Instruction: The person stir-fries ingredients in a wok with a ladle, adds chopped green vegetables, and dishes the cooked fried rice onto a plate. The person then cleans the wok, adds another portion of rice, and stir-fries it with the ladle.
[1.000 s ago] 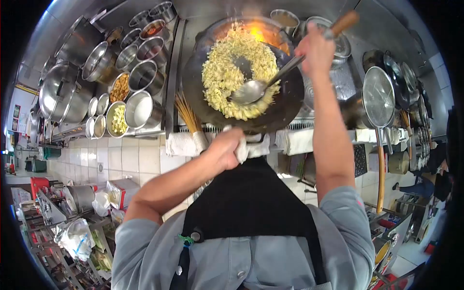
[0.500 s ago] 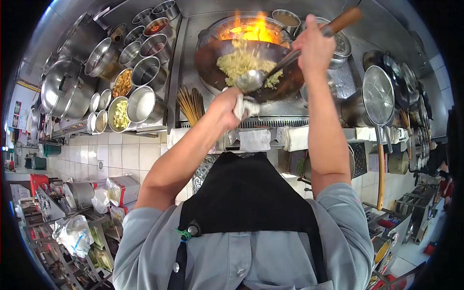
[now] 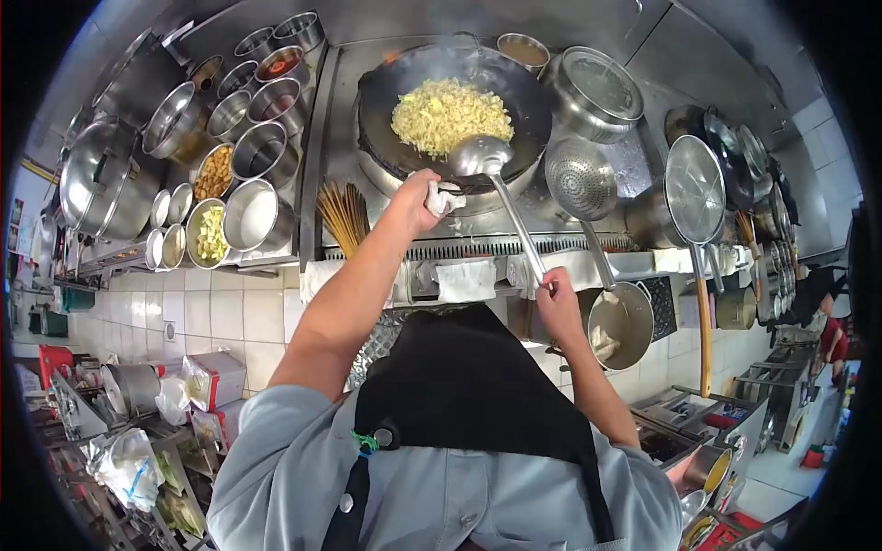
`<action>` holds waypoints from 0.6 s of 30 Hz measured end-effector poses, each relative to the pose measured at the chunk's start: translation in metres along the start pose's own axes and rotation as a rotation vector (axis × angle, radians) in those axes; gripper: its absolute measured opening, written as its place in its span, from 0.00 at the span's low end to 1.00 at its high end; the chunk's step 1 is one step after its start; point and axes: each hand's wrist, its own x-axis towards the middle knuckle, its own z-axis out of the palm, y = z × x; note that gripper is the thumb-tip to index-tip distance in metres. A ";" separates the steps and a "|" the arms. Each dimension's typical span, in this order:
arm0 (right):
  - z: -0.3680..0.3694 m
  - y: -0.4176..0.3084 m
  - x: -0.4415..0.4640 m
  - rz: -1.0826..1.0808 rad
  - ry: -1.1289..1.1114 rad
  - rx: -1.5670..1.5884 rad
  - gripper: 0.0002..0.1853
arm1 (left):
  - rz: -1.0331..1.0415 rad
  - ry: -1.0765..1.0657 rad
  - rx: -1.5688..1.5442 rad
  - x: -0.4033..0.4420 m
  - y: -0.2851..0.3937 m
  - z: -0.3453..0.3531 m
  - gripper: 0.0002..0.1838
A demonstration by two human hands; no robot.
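My left hand (image 3: pixel 421 200) is closed at the wok's near edge, with a folded white cloth (image 3: pixel 443 197) between it and the dark handle. The black wok (image 3: pixel 381 101) sits on the burner and holds a heap of yellowish fried rice (image 3: pixel 450 118). Lower down, at the front of the stove, my right hand (image 3: pixel 559 298) is wrapped round the handle of a metal ladle (image 3: pixel 484 154). The ladle's bowl lies inside the wok at its near side, touching or close to the rice.
Metal pots of ingredients (image 3: pixel 211 230) crowd the left counter. Bamboo sticks (image 3: pixel 343 216) stand left of the wok. A perforated skimmer (image 3: pixel 581 177), a lidded pot (image 3: pixel 597 92) and a wire strainer (image 3: pixel 695 188) are to its right. Below hangs a deep pot (image 3: pixel 634 331).
The wok has settled from a tilt, and the tossed rice lies in it. Large flames behind it are gone. My right hand has come down from the upper right with the ladle.
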 end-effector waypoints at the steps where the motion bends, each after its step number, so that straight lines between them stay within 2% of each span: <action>1: 0.005 0.000 -0.005 0.116 0.005 0.228 0.09 | 0.019 0.005 -0.019 0.004 -0.005 -0.001 0.06; 4: 0.007 -0.019 -0.020 0.077 0.052 0.145 0.14 | 0.107 -0.057 -0.010 0.002 -0.013 0.001 0.06; 5: 0.012 -0.015 -0.019 0.043 0.014 -0.012 0.21 | 0.108 -0.032 0.003 -0.001 -0.015 0.001 0.05; 6: 0.025 -0.001 -0.017 0.064 -0.064 0.066 0.23 | 0.054 -0.035 -0.039 -0.019 -0.029 0.004 0.04; 8: 0.045 0.022 -0.004 0.022 -0.048 0.124 0.22 | -0.028 -0.062 -0.119 -0.058 -0.051 0.028 0.02; 10: 0.011 -0.032 0.000 0.064 -0.055 0.270 0.20 | 0.056 0.011 -0.050 -0.162 -0.045 0.076 0.01; 12: -0.020 -0.070 -0.020 0.187 -0.156 0.495 0.18 | 0.020 0.093 -0.051 -0.118 -0.041 0.040 0.02; 15: -0.079 -0.121 -0.040 0.264 -0.338 0.498 0.15 | 0.027 0.124 -0.054 -0.155 -0.025 0.058 0.04; 17: -0.114 -0.154 -0.051 0.325 -0.451 0.464 0.19 | 0.016 0.088 -0.007 -0.154 -0.027 0.059 0.05; 18: -0.124 -0.154 -0.038 0.334 -0.483 0.352 0.24 | 0.010 0.072 0.015 -0.153 -0.027 0.058 0.05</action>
